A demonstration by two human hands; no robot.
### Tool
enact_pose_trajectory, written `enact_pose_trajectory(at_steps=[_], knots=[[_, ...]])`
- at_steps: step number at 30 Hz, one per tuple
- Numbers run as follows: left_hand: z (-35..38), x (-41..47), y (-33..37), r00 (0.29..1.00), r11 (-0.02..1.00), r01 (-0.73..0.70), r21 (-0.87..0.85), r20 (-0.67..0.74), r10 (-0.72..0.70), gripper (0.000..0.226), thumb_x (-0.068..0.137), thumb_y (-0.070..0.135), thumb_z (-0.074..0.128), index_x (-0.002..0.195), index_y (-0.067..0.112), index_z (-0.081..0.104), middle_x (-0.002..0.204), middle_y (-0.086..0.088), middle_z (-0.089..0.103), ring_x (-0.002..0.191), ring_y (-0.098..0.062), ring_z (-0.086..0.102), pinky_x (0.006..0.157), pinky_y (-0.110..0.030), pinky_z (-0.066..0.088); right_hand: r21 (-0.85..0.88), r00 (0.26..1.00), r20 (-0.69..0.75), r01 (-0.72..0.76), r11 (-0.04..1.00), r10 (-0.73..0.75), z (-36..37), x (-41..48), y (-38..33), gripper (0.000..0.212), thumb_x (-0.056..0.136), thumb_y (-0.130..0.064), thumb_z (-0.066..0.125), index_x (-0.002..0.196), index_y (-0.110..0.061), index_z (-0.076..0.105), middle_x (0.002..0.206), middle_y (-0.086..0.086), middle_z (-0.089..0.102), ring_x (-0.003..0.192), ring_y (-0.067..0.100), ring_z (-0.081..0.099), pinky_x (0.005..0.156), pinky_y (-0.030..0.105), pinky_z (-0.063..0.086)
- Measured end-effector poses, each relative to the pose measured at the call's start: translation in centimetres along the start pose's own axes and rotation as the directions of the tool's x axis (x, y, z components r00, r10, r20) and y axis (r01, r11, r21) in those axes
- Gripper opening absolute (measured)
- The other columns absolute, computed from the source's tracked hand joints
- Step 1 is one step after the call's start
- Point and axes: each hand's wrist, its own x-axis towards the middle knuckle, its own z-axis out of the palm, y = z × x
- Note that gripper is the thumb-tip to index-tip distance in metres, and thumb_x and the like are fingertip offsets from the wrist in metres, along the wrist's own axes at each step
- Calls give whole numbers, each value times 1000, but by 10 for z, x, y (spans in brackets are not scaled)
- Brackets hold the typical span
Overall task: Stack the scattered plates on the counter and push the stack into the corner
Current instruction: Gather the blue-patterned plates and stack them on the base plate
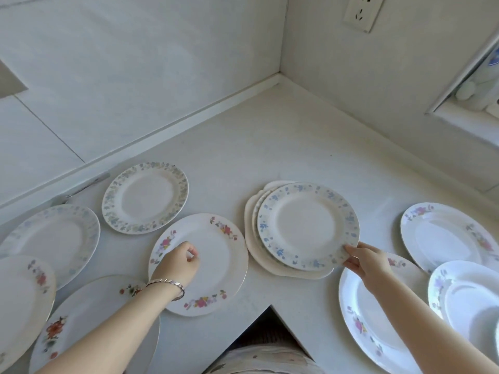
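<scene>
Nearest, to the left of the stack [252, 238] and closer than it, an orange-flowered plate [89, 319] lies under the left forearm. A second flowered plate [21, 300] sits further left at the frame's edge. To the right of the stack and closer, a large white plate [359, 314] lies under the right forearm. A smaller plate [469, 300] is at its right side, and whether it rests on the large one cannot be told.

The left hand [179, 263], with a bracelet [168, 286] at the wrist, is over the pink-flowered plate [216, 265], which lies flat just left of the stack, almost touching it. Its fingers are curled in with the thumb tip against the forefinger. Nothing shows between them, and whether the knuckles touch the plate cannot be told.

The right hand [364, 261] pinches the near right rim of the blue-flowered plate [305, 225], thumb on top and fingers underneath. This plate is the top of the stack. It sits shifted to the right over cream plates with wavy edges, so they show along its left and near sides.

Right of the stack, another flowered plate [445, 233] lies flat. Left of the stack and a little further back are a plate with a grey-green rim [145, 198] and, beyond it, a pale-rimmed plate [54, 238].

The stack stands on the white counter [283, 136], well apart from the corner [279, 76], which is behind it. Above that on the right wall is a socket [361, 12].
</scene>
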Motion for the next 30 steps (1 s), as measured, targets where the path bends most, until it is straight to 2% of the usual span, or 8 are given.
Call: enact_pose_trajectory(at_steps=[3,7,11,13,16,22,26,30], knots=[[-2,0,-3,1000,1000,10,-3,-10,-10,21,85,14,47,72,30,48,76,5,63,71,-27,66,75,-38,54,-53,1000,-6,10,999,-11,7,3,7,21,91,5,49,109,4,58,79,11,61,71,23,60,45,17,56],[-7,4,-8,999,999,33,-21,-16,-33,24,85,12,48,69,29,47,74,3,63,67,-26,60,79,-40,54,-429,990,-83,67,901,-113,12,7,19,21,92,-6,48,105,7,56,83,13,65,64,23,63,71,39,58],[-10,4,-9,999,997,49,-53,-3,-49,25,85,11,48,71,31,46,75,2,63,70,-27,62,81,-39,52,-718,955,-131,93,690,-265,16,7,21,26,90,-18,47,107,0,51,84,19,68,79,32,64,64,32,42],[-11,3,-10,999,996,53,-69,5,-53,25,85,11,48,72,32,46,75,2,63,73,-29,64,82,-40,53,-762,964,-137,43,646,-226,18,10,22,27,88,-17,46,108,1,49,92,23,67,89,35,61,64,32,40],[-11,2,-13,998,995,60,-81,5,-60,26,85,10,48,72,33,46,74,2,63,74,-30,66,80,-38,52,-821,978,-120,-1,572,-171,24,12,21,24,85,-14,48,101,4,48,88,18,61,83,33,55,66,31,38],[-8,1,-23,998,993,65,-102,16,-64,25,86,8,48,76,31,46,70,0,63,64,-24,58,67,-32,48,-726,980,-174,-60,685,-98,36,18,13,15,79,-9,51,90,1,50,69,14,52,57,23,44,48,24,28],[-8,2,-28,998,993,61,-98,19,-59,25,87,7,47,75,30,46,69,0,62,63,-23,58,65,-29,45,-637,974,-202,-55,769,-98,35,20,22,25,76,0,51,98,8,60,81,22,63,78,35,63,62,29,41],[-8,5,-29,999,993,49,-106,14,-48,23,87,7,46,77,27,47,67,0,62,61,-22,57,64,-28,44,-589,971,-207,-28,807,-118,38,16,24,26,76,3,51,98,9,62,76,19,60,72,31,57,56,29,39]])
